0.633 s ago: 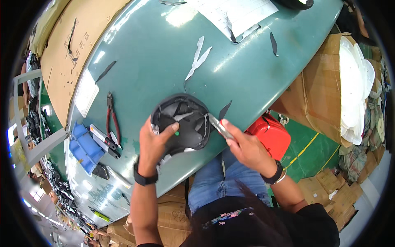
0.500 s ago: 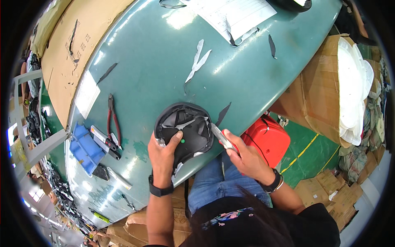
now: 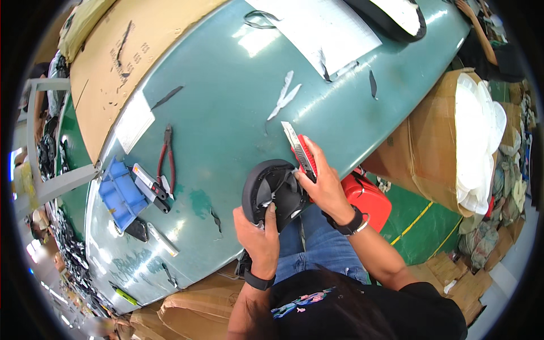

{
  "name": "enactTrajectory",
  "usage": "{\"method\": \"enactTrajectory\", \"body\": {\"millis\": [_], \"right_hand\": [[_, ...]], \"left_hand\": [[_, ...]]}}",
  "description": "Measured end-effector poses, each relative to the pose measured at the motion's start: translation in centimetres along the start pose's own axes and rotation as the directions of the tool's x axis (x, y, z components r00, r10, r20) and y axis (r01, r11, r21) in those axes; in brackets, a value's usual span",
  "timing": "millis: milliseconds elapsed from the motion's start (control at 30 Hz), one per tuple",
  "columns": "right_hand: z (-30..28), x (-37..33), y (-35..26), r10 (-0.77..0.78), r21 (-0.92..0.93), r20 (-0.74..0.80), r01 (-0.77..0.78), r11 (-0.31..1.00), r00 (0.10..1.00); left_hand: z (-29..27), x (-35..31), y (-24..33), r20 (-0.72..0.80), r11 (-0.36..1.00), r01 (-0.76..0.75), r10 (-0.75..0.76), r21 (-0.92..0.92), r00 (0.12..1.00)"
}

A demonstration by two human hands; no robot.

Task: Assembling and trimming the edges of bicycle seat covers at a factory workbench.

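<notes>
My left hand (image 3: 259, 238) is closed on a black moulded shell (image 3: 258, 184), with the thumb inside its hollow. The shell is tilted at the table's near edge, and its black lining shows loose folds and pale patches. My right hand (image 3: 326, 184) grips a red utility knife (image 3: 305, 156) beside the shell's right rim. The knife's pale blade (image 3: 290, 136) points up and away over the table, apart from the shell. A thin black scrap (image 3: 216, 221) lies left of my left hand.
Left on the green table (image 3: 221, 113) are red-handled pliers (image 3: 165, 156), a blue tray (image 3: 119, 192) and another cutter (image 3: 152, 187). Farther off lie scraps (image 3: 283, 96), paper (image 3: 323, 39) and a black-rimmed piece (image 3: 391, 20). At right are a red stool (image 3: 368, 201) and a carton (image 3: 425, 141). Another person's arm (image 3: 481, 34) shows top right.
The knife has lifted from the shell's rim and swung up and away. My left hand has tilted the shell and brought it nearer. The black strip beside the shell is out of sight.
</notes>
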State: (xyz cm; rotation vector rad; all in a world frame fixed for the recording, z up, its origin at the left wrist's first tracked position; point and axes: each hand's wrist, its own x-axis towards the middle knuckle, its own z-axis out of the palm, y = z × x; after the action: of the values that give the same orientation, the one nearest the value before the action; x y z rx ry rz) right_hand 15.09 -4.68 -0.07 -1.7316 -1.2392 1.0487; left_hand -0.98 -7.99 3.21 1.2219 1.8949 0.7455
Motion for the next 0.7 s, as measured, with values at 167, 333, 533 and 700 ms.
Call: {"method": "enactTrajectory", "body": {"millis": [167, 333, 533, 700], "right_hand": [[-1.0, 1.9, 0.5, -0.082, -0.216, -0.169, 0.044, 0.975, 0.982], [-6.6, 8.2, 0.7, -0.303, -0.51, -0.499, 0.008, 0.86, 0.812], [-15.7, 15.4, -0.4, -0.181, -0.353, -0.386, 0.037, 0.935, 0.904], [-13.3, 18.4, -5.4, -0.026, -0.379, 0.033, 0.036, 0.925, 0.999]], "left_hand": [[-1.5, 1.0, -0.3, 0.07, 0.984, 0.106, -0.096, -0.145, 0.993], [0.7, 1.3, 4.1, 0.155, 0.953, 0.135, -0.094, -0.273, 0.983], [-3.8, 9.3, 5.0, 0.318, 0.551, 0.384, -0.215, -0.741, 0.923], [-10.4, 28.6, 3.4, 0.065, 0.379, 0.11, -0.13, -0.919, 0.989]]}}
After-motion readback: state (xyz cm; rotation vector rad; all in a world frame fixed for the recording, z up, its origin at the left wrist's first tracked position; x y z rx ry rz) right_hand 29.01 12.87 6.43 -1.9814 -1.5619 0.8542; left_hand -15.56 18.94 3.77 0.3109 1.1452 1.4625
